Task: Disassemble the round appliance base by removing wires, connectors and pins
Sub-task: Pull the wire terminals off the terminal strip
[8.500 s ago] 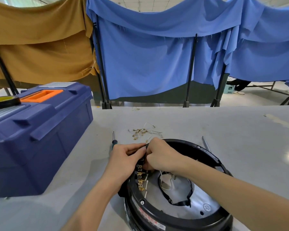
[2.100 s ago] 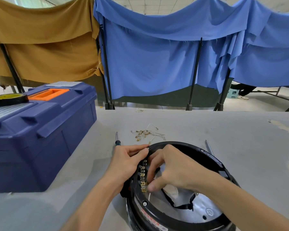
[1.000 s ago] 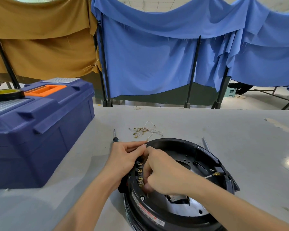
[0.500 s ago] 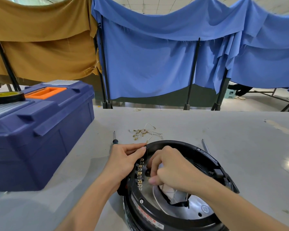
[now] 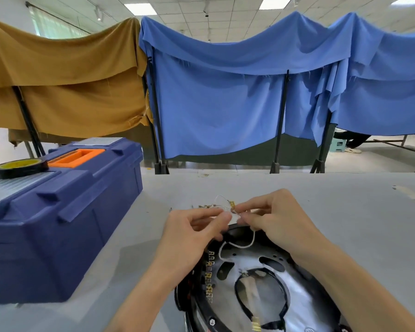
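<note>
The round black appliance base (image 5: 268,305) lies on the grey table at the bottom centre, with a shiny metal plate inside and a row of brass connectors (image 5: 210,276) along its left rim. Both hands are raised above its far edge. My left hand (image 5: 192,233) and my right hand (image 5: 276,219) pinch a white wire (image 5: 240,244) between fingertips; the wire loops down into the base. A brass terminal (image 5: 232,204) sticks up at the right fingertips. A black cable ring (image 5: 261,300) with a brass pin lies inside the base.
A large blue toolbox (image 5: 58,212) with an orange handle stands at the left, a tape roll (image 5: 19,167) on its lid. A small heap of removed wires and pins (image 5: 209,205) lies beyond the hands. Blue and tan cloth screens stand behind the table.
Both hands have lifted off the base's left rim to above its far edge, drawing a white wire up out of the base. The view has tilted upward.
</note>
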Demonstrator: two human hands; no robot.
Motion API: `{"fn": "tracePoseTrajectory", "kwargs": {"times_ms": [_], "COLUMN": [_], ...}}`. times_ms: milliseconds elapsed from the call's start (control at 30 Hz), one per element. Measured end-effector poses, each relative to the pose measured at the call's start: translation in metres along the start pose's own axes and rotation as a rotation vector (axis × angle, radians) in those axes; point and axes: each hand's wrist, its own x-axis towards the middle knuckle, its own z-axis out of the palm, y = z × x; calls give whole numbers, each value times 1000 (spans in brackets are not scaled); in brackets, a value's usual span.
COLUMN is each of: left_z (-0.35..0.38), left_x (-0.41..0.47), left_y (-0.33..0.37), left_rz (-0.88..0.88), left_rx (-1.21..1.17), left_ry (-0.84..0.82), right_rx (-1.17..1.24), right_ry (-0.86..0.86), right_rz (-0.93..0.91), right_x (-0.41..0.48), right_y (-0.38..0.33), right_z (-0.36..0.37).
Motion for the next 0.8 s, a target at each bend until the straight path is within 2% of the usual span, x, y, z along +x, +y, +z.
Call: {"fn": "tracePoseTrajectory", "kwargs": {"times_ms": [133,300,400,467,567,633,667,733,800], "left_z": [7,7,-2,-10,-15,-13,-11,-7,-1], "left_x": [5,14,21,28,46,60,67,79,90], "left_y": [3,6,1,-3,-16,-26,-31,-40,-47], "left_rz": [-34,-87,-155,-215,-343,-435,-475,-543,-598], "left_rx": [-58,-34,-19,-64,-146,-246,-302,-391,-414], "left_ry": [45,78,153,221,331,384,411,446,454], "right_rx": [102,367,520,416,-12,-287,-346,-367,-371], "right_ry": [-47,-152,-92,-11,39,-63,-133,-241,-275], "right_rz": [15,199,216,162,94,92,98,96,85], "right_x": [3,11,18,21,27,30,31,32,33], "right_y": [-2,-1,6,13,28,38,42,45,46], "right_z": [-4,-14,-31,-38,-33,-27,-26,-25,-26]}}
